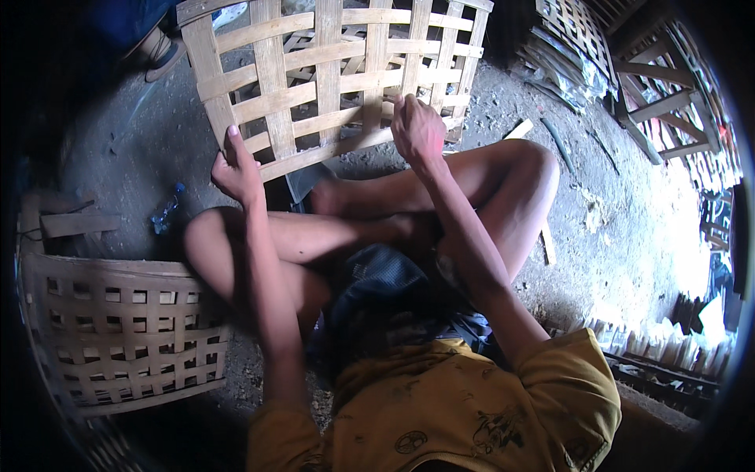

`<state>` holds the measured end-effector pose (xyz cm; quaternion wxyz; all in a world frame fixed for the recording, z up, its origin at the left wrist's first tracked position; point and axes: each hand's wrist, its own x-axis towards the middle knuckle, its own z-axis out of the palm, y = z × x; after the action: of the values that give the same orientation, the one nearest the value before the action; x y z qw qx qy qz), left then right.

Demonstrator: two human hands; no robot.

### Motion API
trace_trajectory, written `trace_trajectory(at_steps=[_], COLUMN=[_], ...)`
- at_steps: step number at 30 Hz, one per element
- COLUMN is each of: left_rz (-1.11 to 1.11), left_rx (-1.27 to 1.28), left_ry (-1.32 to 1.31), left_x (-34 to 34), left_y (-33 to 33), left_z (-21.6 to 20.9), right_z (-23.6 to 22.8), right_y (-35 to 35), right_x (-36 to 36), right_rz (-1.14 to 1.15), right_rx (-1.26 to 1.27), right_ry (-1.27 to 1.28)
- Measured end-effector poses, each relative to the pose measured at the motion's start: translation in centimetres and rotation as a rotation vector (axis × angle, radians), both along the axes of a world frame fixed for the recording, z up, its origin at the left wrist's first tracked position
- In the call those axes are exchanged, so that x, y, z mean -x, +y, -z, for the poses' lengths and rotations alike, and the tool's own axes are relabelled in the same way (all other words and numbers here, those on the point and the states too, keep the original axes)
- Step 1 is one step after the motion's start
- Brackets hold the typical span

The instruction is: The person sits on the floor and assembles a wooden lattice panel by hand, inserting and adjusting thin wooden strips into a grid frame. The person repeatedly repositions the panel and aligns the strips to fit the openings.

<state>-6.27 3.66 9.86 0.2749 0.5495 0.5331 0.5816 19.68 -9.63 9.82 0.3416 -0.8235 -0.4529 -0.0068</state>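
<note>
Woven basket (pixel 328 82) sits just beyond my hands, side tilted toward me, probably so I can reach and steady the slats (pixel 271 47). My left hand (pixel 237 169) grips its near left corner, thumb up; my right hand (pixel 418 130) is closed, apparently on a slat, exact pinch hidden. Second basket (pixel 126 267), left of and behind my left hand.

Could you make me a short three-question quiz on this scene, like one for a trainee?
1. True or false: the left hand and the right hand grip the same woven panel.
2. What is by the left knee? A) a hammer; B) a woven piece; C) a bucket.
3. What colour is the shirt?

Key: 1. True. 2. B. 3. Mustard yellow, with dark prints.
</note>
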Motion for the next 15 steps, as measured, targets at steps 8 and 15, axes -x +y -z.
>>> trace_trajectory(at_steps=[8,15], left_rz=[0.046,0.11], left_rx=[0.013,-0.056], left_ry=[-0.01,0.012], left_x=[-0.9,-0.7], left_y=[0.0,-0.6], left_z=[0.0,-0.2], right_z=[2.0,2.1], right_y=[0.1,0.9], right_x=[7.5,9.8], right_rz=[-0.498,-0.632], right_rx=[-0.013,-0.091], right_ry=[0.291,0.115])
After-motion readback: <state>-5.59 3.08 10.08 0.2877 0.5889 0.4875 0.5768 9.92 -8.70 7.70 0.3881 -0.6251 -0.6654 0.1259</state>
